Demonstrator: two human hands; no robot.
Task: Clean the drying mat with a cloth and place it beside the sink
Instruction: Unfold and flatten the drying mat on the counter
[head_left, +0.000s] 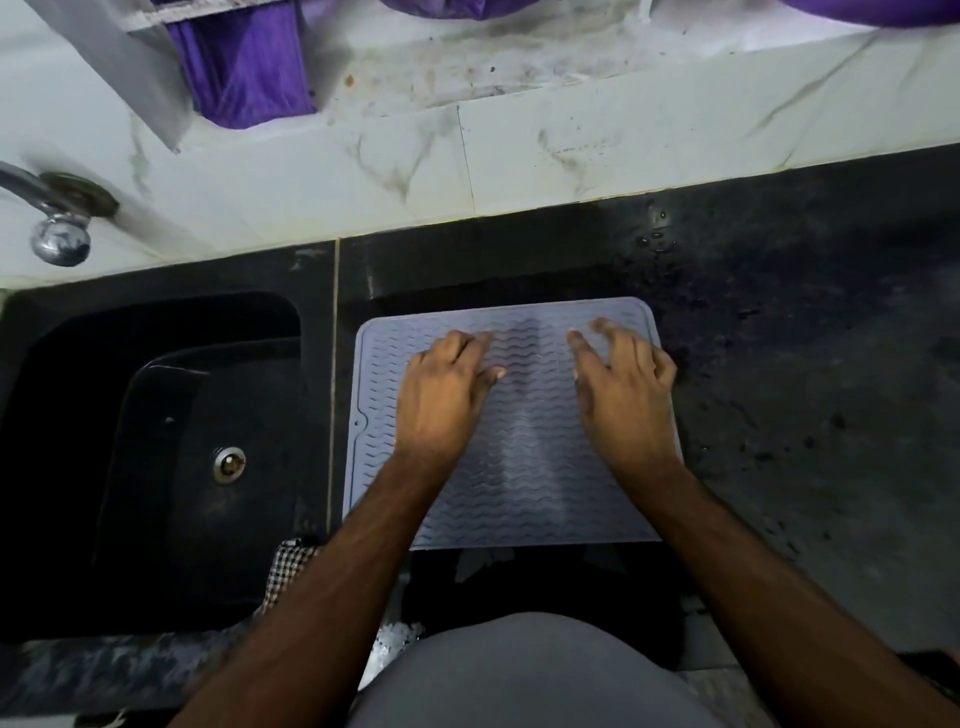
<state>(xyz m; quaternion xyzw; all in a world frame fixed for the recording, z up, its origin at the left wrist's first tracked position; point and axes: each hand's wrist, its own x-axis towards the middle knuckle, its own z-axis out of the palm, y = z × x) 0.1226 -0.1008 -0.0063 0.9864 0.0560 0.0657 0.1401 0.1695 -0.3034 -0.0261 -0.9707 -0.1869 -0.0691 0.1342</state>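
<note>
The gray drying mat (524, 467) lay flat on the dark tabletop (805, 389), just beside the sink (156, 441). The left hand (441, 395) and right hand (623, 389) rested on it, fingers spread loosely, seemingly gripping nothing.

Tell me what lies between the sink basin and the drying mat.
In the head view, only a bare strip of black counter with a thin vertical seam separates the sink from the drying mat.

Drying mat (524, 467) on the tabletop (805, 364), just right of the sink (156, 415).
Both hands lie on the mat: left hand (441, 395), right hand (623, 395). Tap (57, 228) behind the sink; cloth (288, 569) at its near-right corner.
</note>
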